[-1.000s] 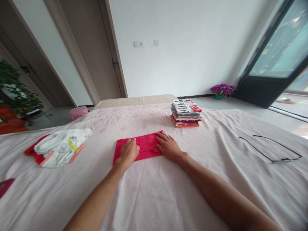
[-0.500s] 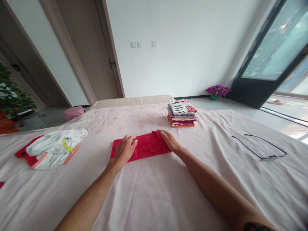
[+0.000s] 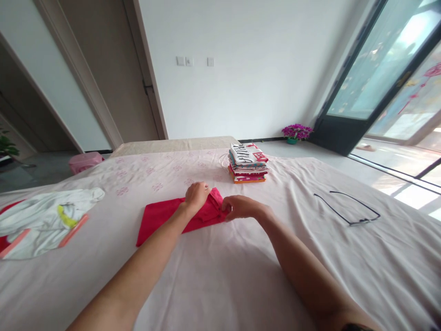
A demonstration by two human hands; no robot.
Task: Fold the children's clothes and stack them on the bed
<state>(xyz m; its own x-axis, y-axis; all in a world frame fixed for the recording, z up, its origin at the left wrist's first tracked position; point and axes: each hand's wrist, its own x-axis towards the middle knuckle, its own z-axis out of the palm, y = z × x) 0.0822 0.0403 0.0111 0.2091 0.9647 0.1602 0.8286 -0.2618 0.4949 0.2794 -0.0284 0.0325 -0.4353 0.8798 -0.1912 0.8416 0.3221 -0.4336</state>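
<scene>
A red garment (image 3: 161, 216), folded into a long flat strip, lies on the pale bedsheet (image 3: 213, 280) in front of me. My left hand (image 3: 197, 195) reaches across it, its fingers curled on the far edge close to the right end. At the right end, my right hand (image 3: 241, 207) pinches the layered cloth between thumb and fingers. Between the two hands the cloth is slightly raised and creased. Beyond my right hand stands a neat stack of folded clothes (image 3: 247, 168), a white printed one on top.
Crumpled white and red clothes (image 3: 44, 223) lie at the left. A pair of black-framed glasses (image 3: 361, 220) rests on the sheet at the right. Past the bed are a pink stool (image 3: 85, 162), a pot of purple flowers (image 3: 296, 132) and a glass door (image 3: 354, 92).
My left hand has slid rightward along the garment towards its right end. My right hand has gone from lying along that end to pinching it. The view has turned slightly right.
</scene>
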